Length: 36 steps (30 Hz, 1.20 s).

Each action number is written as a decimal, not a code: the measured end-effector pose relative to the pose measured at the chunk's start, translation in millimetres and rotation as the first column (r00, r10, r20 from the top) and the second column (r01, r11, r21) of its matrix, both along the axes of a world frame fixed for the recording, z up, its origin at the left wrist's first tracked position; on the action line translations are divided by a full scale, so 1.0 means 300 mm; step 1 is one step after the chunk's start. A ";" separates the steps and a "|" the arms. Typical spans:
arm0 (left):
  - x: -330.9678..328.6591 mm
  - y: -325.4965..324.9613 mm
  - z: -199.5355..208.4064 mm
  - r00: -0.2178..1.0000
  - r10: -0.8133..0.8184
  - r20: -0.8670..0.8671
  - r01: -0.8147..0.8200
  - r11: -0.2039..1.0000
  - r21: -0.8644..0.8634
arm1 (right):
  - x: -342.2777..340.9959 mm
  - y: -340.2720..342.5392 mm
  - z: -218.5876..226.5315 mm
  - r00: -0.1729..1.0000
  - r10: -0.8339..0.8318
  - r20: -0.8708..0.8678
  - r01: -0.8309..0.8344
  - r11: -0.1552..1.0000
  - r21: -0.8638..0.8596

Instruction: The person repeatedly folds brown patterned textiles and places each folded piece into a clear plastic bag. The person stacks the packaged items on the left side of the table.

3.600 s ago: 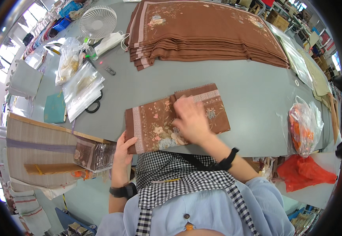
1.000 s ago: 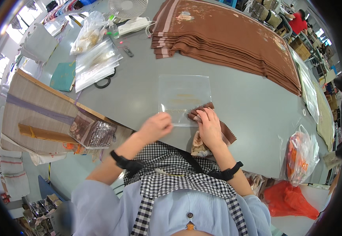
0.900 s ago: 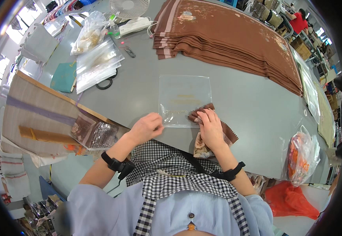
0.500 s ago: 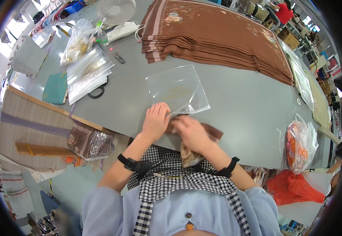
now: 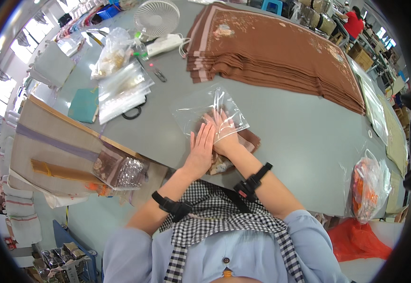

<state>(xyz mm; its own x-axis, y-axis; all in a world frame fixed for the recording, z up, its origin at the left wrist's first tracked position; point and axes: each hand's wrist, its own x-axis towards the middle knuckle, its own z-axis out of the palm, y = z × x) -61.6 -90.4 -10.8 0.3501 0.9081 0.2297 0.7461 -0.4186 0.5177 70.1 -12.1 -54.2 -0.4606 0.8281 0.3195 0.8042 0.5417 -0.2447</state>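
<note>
While left grip [image 5: 201, 152] is extending unclenched, right grip [image 5: 225, 132] inside bag [image 5: 186, 112], hold unclear, tabletop [image 5: 304, 155] is bearing stacked cloths [image 5: 271, 52], person [image 5: 354, 23] beyond

The nearer cloth [image 5: 251, 140] is brown, the stacked cloths [image 5: 276, 56] brown floral, the apron [image 5: 198, 225] checked.
</note>
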 end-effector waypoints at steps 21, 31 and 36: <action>-0.088 -0.068 0.070 0.990 0.093 0.105 -0.078 0.987 -0.143 | 0.116 -0.205 0.211 0.894 0.422 0.148 -0.385 0.895 -0.225; 0.097 -0.353 -0.039 0.926 -0.375 -0.029 0.372 0.925 -0.081 | 0.215 -0.430 0.186 0.909 0.271 -0.315 -0.334 0.928 -0.165; 0.135 -0.351 -0.068 0.914 -0.360 -0.188 0.323 0.925 -0.202 | 0.169 -0.377 0.128 0.924 0.287 -0.253 -0.285 0.957 0.043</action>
<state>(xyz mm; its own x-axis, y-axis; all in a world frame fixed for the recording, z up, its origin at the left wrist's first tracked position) -21.1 -195.6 -31.3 0.6697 0.7421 -0.0289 0.6745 -0.5915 0.4417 120.8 -125.1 -15.7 -0.5803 0.6711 0.4613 0.5260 0.7413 -0.4169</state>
